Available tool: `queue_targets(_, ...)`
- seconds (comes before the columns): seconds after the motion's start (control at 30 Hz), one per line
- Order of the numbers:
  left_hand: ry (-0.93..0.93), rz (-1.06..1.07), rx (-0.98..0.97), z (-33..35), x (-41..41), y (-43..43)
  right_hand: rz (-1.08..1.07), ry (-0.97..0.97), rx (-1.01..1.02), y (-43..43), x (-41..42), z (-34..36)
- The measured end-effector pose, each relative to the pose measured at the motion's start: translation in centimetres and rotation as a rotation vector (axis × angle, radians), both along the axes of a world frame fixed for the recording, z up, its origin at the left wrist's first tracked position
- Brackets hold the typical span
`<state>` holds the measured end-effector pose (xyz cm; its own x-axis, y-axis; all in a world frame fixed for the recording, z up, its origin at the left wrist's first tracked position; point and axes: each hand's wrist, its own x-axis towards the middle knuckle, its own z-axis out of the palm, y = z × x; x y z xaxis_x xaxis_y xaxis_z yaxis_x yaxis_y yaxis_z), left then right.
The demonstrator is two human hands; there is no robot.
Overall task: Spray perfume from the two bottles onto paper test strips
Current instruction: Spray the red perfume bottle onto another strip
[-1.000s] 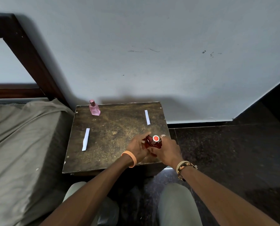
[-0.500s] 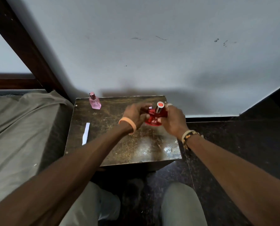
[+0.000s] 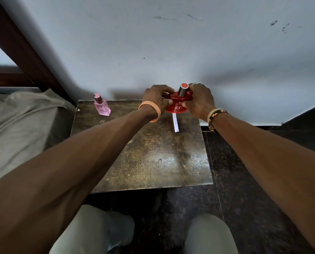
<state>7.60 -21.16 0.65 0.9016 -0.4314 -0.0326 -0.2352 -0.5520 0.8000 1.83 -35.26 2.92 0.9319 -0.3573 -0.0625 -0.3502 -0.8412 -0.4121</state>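
A round red perfume bottle (image 3: 177, 103) with a silver neck and an orange top is held upright over the far part of the small dark table (image 3: 153, 162). My left hand (image 3: 155, 98) grips its left side and my right hand (image 3: 198, 101) grips its right side. A white paper strip (image 3: 175, 123) lies on the table just below the bottle, its far end hidden behind it. A small pink perfume bottle (image 3: 102, 106) stands at the table's far left corner. The second strip is hidden behind my left forearm.
A pale wall (image 3: 171, 43) rises right behind the table. A bed with a grey cover (image 3: 20, 125) and a dark wooden frame (image 3: 24, 52) sits to the left. Dark speckled floor (image 3: 244, 180) lies to the right. My knees (image 3: 208, 235) are below the table's near edge.
Both hands have carried the red bottle from the table's near edge up and toward the far side, above the right strip. The camera view has tilted and come closer.
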Motion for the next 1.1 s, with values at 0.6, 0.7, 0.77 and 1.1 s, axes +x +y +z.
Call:
queue_targets(0.6,0.02,0.033,0.024,-2.8,0.5,-0.5,-0.022,0.028,0.03,-0.6,0.8,-2.9)
queue_targets(0.7,0.028,0.03,0.029,-2.8,0.5,-0.4,-0.033,0.038,0.037,-0.7,0.8,-2.7)
queue_targets(0.77,0.025,0.018,0.045,-2.6,0.4,-0.4,-0.031,0.039,0.035,-0.6,0.8,-2.5)
queue_targets(1.1,-0.071,0.002,0.2,-1.2,-0.4,2.4,-0.168,0.058,0.109,-1.1,-1.5,-1.3)
